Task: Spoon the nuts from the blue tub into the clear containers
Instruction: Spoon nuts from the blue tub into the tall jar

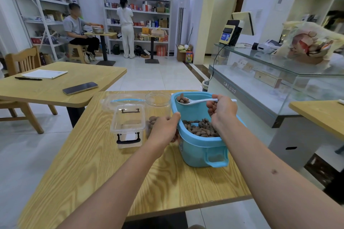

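The blue tub (pixel 201 147) stands on the wooden table (pixel 111 173) with brown nuts (pixel 201 128) in its bottom. My right hand (pixel 221 109) grips a white spoon (pixel 197 101) above the tub's far rim; a few nuts lie in the bowl of the spoon. A round clear jar (pixel 158 102) with some nuts inside stands just left of the tub. My left hand (pixel 165 126) holds the jar's side, thumb against the tub's rim. A rectangular clear box (pixel 128 124) with black latches sits further left and holds nothing I can see.
A clear lid with a blue rim (pixel 126 100) lies behind the box. A second wooden table (pixel 55 87) at left carries a phone (pixel 80 88), a pen and paper. A glass counter (pixel 279 83) stands at right. Two people are at the shelves far back.
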